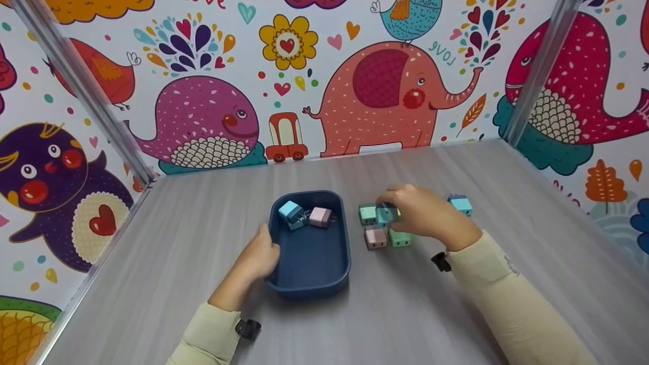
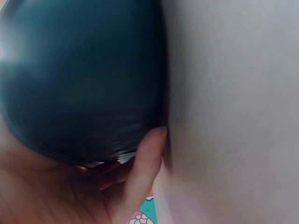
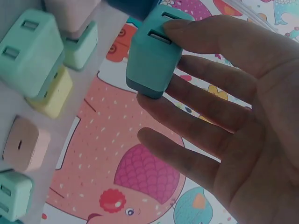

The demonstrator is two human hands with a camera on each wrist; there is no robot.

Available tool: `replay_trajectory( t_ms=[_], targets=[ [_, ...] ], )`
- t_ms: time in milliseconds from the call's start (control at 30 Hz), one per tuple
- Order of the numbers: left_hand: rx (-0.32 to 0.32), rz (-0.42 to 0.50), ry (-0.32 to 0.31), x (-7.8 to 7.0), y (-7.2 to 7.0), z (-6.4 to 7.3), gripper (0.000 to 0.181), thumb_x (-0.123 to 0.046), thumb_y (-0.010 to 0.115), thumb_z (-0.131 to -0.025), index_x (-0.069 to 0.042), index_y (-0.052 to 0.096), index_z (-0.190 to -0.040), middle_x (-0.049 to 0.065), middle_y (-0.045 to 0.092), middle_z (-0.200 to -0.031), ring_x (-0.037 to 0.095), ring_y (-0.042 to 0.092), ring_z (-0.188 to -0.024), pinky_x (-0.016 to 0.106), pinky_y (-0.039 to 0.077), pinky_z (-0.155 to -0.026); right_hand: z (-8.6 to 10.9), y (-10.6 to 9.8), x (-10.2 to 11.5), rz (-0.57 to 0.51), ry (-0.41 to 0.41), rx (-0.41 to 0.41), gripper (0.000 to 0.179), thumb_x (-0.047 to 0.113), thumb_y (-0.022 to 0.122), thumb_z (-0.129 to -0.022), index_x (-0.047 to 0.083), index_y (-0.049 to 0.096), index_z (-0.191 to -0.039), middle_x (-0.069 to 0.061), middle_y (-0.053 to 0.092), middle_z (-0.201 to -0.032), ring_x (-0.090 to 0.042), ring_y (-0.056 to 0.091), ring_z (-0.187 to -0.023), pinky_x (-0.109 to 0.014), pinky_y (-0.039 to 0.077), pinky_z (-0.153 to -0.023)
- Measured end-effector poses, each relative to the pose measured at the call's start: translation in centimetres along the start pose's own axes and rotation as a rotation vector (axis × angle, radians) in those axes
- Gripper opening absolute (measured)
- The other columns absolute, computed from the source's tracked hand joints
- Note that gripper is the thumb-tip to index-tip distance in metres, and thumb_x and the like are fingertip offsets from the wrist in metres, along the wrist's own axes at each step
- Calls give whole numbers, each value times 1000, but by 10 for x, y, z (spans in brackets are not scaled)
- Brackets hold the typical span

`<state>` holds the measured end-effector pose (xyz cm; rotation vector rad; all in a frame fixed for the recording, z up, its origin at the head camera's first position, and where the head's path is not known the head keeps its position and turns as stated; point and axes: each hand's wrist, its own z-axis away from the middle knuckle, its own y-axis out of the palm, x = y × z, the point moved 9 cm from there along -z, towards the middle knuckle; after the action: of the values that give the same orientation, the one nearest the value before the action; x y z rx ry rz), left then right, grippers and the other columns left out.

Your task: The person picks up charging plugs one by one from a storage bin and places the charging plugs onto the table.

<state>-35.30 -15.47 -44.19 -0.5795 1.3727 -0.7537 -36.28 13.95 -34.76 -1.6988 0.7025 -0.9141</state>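
A dark blue tray (image 1: 310, 263) stands on the table, holding blue chargers (image 1: 290, 211) with metal prongs and a pink charger (image 1: 320, 217) toward its far end. My left hand (image 1: 257, 253) grips the tray's left side; in the left wrist view its thumb (image 2: 147, 156) lies against the tray's outer wall. To the right of the tray, my right hand (image 1: 423, 215) pinches a teal charger (image 3: 152, 65) with two slots between thumb and fingers. It is held over a cluster with a mint charger (image 1: 367, 215), a pink charger (image 1: 375, 238) and a green charger (image 1: 400, 239).
Another blue charger (image 1: 460, 205) lies right of the cluster, partly behind my right hand. A yellow charger (image 3: 55, 95) shows among the others in the right wrist view. Printed cartoon panels (image 1: 203, 121) wall the grey table (image 1: 203, 203) at the back and sides.
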Motion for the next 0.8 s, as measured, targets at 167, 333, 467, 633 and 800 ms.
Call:
replay_trajectory(
  t_ms=[167, 333, 467, 633, 800],
  targets=[
    [-5, 3, 3, 0, -1, 0, 66, -8, 39, -109, 15, 10, -163, 39, 29, -165, 49, 35, -152, 61, 33, -120, 7, -1, -13, 8, 0, 15, 54, 5, 95, -77, 2, 77, -127, -15, 75, -119, -30, 73, -102, -48, 61, -91],
    [3, 0, 5, -1, 1, 0, 66, -9, 39, -109, 15, 9, -164, 38, 25, -166, 49, 31, -153, 61, 30, -122, 17, 0, -29, 40, -1, 56, 53, 5, 95, -78, 1, 77, -127, -16, 75, -120, -30, 73, -105, -49, 60, -93],
    [1, -1, 5, -1, 2, -1, 67, -9, 39, -109, 15, 9, -163, 38, 25, -166, 49, 32, -153, 61, 30, -122, 24, 2, -45, 37, 36, 91, 53, 3, 95, -78, 3, 77, -128, -16, 75, -123, -32, 71, -108, -52, 59, -95],
    [-10, -5, 20, -1, 0, -1, 64, -8, 40, -108, 15, 15, -162, 39, 35, -161, 48, 41, -148, 60, 36, -118, 28, 7, -61, 7, 111, 141, 53, 3, 93, -79, 8, 78, -129, -17, 72, -130, -36, 69, -117, -56, 55, -100],
    [-14, -9, 24, -2, -2, -1, 62, -8, 39, -107, 15, 19, -161, 39, 39, -159, 48, 44, -146, 60, 38, -116, 28, 10, -67, 3, 112, 152, 48, 2, 92, -80, 8, 80, -126, -16, 73, -128, -35, 68, -114, -57, 55, -101]
  ],
)
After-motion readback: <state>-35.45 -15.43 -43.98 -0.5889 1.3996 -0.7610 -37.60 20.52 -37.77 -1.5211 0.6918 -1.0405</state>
